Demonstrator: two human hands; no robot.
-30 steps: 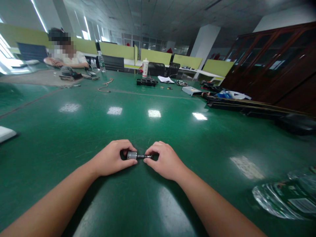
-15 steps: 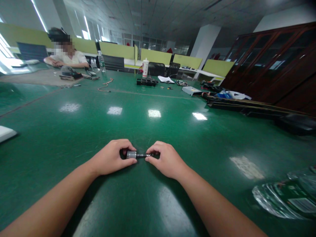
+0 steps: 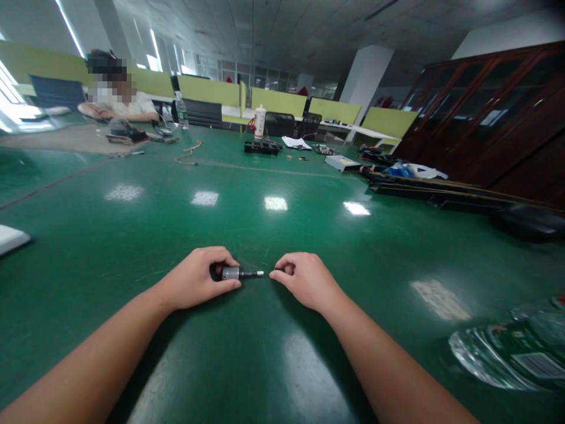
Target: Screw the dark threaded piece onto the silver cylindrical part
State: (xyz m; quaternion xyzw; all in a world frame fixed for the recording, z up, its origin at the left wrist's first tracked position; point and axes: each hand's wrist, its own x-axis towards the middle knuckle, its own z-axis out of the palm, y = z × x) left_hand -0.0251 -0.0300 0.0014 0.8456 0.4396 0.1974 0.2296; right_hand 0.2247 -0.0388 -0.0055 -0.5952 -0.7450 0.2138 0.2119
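Observation:
In my left hand (image 3: 200, 280), thumb and fingers grip a small grey metal cylinder (image 3: 230, 273) from its two sides, low over the green tabletop. A thin dark shaft with a bright silver tip (image 3: 259, 273) sticks out of it to the right. Its exact kind is too small to tell. My right hand (image 3: 304, 280) is closed in a pinch just to the right of that tip, with a small gap between. A tiny dark bit shows at the fingertips, but I cannot make out what it is.
A water bottle (image 3: 507, 356) lies at the right. A white object (image 3: 12, 238) is at the left edge. Farther back are a black device (image 3: 261, 148), a white cup (image 3: 259, 122), a cord (image 3: 189, 154) and long black parts (image 3: 419, 187). A person (image 3: 119, 100) sits at the far left.
My right hand has moved right, off the end of the shaft, uncovering its silver tip. My left hand has shifted slightly left with the cylinder.

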